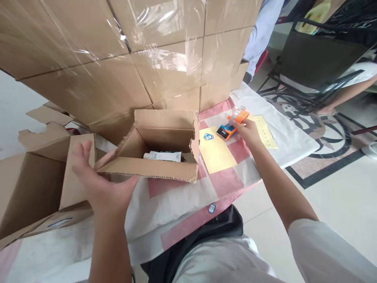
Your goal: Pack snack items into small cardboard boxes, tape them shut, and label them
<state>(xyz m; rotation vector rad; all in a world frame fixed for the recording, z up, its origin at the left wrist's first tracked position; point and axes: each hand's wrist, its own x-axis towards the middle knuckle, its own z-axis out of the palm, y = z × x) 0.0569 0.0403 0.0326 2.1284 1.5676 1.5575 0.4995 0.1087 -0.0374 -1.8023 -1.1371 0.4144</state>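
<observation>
A small open cardboard box stands in front of me with its flaps up and a white tube lying inside. My left hand is at its left front corner, thumb along the front side and a finger against the left flap, other fingers spread. On the right, my right hand grips an orange and blue tape dispenser with a roll of clear tape. The dispenser is over the edge of a yellow paper sheet.
A wall of taped cartons rises behind the box. Another open carton stands at left. A second yellow sheet lies right on the checked tablecloth. Beyond the table are a dark chair and other people.
</observation>
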